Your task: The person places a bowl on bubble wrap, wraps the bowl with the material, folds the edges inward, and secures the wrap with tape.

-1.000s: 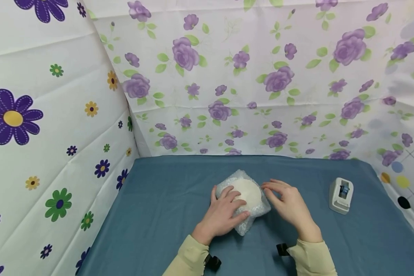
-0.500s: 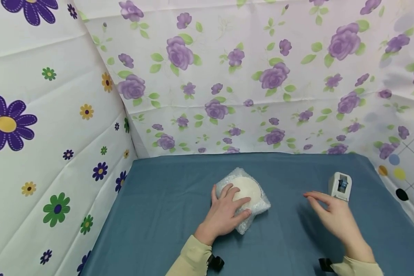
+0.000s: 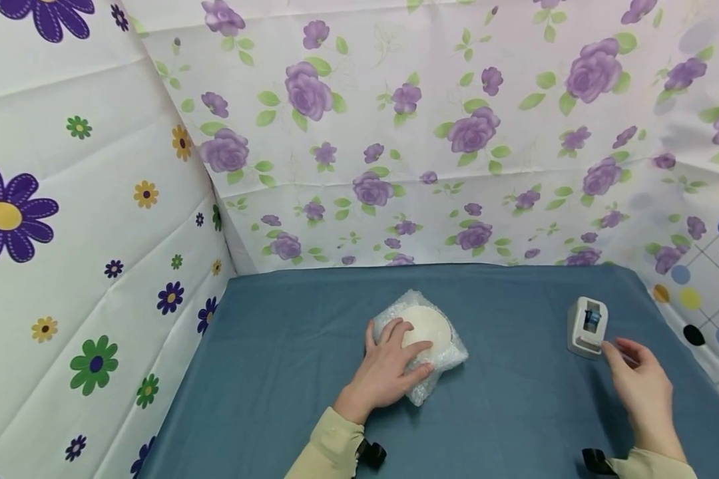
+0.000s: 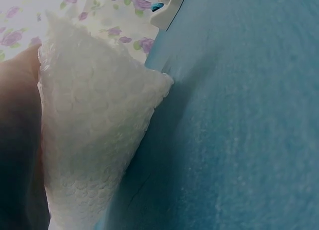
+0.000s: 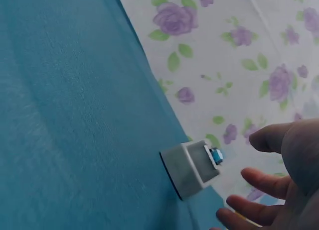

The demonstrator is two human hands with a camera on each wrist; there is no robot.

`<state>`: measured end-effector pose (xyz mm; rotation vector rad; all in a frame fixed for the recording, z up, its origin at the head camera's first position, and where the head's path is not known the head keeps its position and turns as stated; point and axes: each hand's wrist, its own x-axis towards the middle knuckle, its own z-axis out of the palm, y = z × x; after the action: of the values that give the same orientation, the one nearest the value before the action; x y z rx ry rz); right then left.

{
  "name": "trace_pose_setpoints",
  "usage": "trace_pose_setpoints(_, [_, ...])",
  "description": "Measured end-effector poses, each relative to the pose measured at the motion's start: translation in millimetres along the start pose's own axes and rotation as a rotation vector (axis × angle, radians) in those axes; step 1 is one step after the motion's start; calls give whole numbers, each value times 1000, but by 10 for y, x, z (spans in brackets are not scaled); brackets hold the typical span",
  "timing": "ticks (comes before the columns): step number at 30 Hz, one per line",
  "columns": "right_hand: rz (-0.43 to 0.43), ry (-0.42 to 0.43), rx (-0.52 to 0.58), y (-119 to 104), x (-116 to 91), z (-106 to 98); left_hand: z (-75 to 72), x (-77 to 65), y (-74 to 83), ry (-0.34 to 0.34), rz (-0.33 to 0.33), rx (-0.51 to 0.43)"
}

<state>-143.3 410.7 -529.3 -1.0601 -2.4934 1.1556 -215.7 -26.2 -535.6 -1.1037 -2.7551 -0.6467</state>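
Note:
A round cream-coloured object (image 3: pixel 429 330) lies in a packet of bubble wrap (image 3: pixel 453 356) in the middle of the table. My left hand (image 3: pixel 386 369) rests on it with spread fingers, holding the wrap down. The bubble wrap (image 4: pixel 94 115) fills much of the left wrist view, with its folded flap and corner standing off the cloth. At the right stands a white tape dispenser (image 3: pixel 588 326) with a small blue roll. My right hand (image 3: pixel 641 386) is at its near right corner, fingers parted. The right wrist view shows thumb and fingers apart beside the dispenser (image 5: pixel 189 168), holding nothing.
A blue cloth (image 3: pixel 299 359) covers the table. Flowered white sheets (image 3: pixel 335 133) hang behind it and along the left side (image 3: pixel 114 233). A dotted sheet (image 3: pixel 710 299) hangs at the right edge.
My right hand has left the bubble wrap and moved right to the tape dispenser. My left hand has stayed on the wrapped object. The head view has shifted slightly.

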Motion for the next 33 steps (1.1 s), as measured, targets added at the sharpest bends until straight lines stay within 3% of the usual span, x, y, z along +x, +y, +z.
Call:
trace_pose_setpoints(9, [-6, -121, -95, -31, 107, 55, 3, -1, -25, 18, 4, -43])
trace_pose_setpoints(18, [26, -215, 46, -53, 198, 73, -51, -13, -52, 21, 12, -45])
trace_pose_setpoints(23, [67, -185, 109, -68, 230, 98, -51, -3, -60, 25, 23, -33])
trace_pose_setpoints(33, [14, -25, -10, -171, 145, 238, -51, -25, -84, 17, 14, -41])
